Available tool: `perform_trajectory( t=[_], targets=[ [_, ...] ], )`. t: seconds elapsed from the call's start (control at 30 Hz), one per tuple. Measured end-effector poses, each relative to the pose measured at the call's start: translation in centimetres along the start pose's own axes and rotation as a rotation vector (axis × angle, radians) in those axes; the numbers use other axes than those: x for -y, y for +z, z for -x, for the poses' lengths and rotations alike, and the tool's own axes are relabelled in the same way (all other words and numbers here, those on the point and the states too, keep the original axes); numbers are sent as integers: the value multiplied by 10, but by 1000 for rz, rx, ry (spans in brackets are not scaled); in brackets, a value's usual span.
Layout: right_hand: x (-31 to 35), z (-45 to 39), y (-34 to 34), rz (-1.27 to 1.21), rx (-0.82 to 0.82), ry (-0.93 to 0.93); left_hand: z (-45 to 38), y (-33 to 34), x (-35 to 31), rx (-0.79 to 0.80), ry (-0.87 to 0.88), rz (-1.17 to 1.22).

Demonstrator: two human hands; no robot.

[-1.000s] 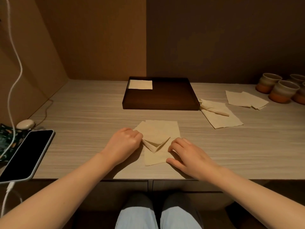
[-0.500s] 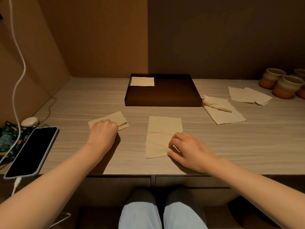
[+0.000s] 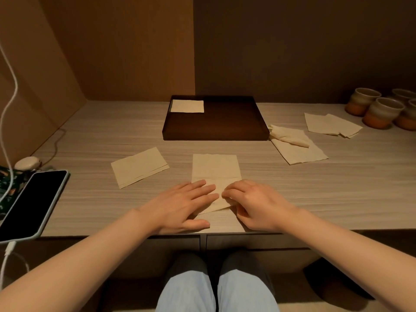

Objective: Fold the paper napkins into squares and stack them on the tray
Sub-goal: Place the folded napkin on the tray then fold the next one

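A cream paper napkin (image 3: 215,167) lies lengthwise on the table in front of me. My left hand (image 3: 182,206) lies flat with straight fingers on its near left part. My right hand (image 3: 254,203) pinches its near right corner, which is lifted a little. A folded napkin (image 3: 139,166) lies apart to the left. The dark brown tray (image 3: 216,134) stands behind, with one folded napkin square (image 3: 187,106) in its far left corner.
More napkins lie right of the tray, one pile (image 3: 297,147) with a rolled piece on top and another (image 3: 331,124) further back. Several ceramic cups (image 3: 380,112) stand at the far right. A phone (image 3: 31,201) with a white cable (image 3: 9,104) lies at the left edge.
My left hand carried the folded napkin off to the left, let it go and came back flat onto the middle napkin. My right hand now pinches that napkin's near corner.
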State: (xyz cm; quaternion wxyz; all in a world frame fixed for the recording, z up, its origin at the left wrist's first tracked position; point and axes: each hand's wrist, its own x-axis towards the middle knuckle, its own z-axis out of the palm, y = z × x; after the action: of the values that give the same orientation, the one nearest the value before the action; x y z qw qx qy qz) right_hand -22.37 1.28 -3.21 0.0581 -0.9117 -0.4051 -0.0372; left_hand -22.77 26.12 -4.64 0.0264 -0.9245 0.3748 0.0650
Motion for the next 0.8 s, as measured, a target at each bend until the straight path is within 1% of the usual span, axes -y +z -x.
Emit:
perform_trajectory(
  t=[0.1,0.2,0.27,0.37,0.47,0.53,0.6,0.67,0.7,0.77,0.8],
  targets=[
    [-4,3,3,-3,-19,-2,6,1,-2,-49,-25,45],
    [-9,4,8,-30,-78,2,11,-1,-13,-60,-93,102],
    [-10,4,8,-83,-94,20,13,-1,-18,-115,-123,171],
    [-5,3,-4,-220,-133,112,18,-5,-16,-225,-130,292],
    [2,2,-26,-478,-213,208,22,-18,-9,-335,-157,415],
    [7,0,-44,-650,-314,250,24,-33,-11,-458,-211,598],
    [9,-5,-62,-855,-399,322,24,-54,-21,-546,-263,889],
    [6,-12,-72,-1008,-470,392,22,-70,-29,-563,-287,1172],
    [4,-15,-75,-1044,-482,423,20,-74,-31,-554,-306,1259],
    [-3,-23,-72,-1081,-432,477,14,-75,-31,-524,-348,1295],
    [-7,-26,-67,-1060,-391,515,11,-71,-29,-512,-376,1261]
  ],
)
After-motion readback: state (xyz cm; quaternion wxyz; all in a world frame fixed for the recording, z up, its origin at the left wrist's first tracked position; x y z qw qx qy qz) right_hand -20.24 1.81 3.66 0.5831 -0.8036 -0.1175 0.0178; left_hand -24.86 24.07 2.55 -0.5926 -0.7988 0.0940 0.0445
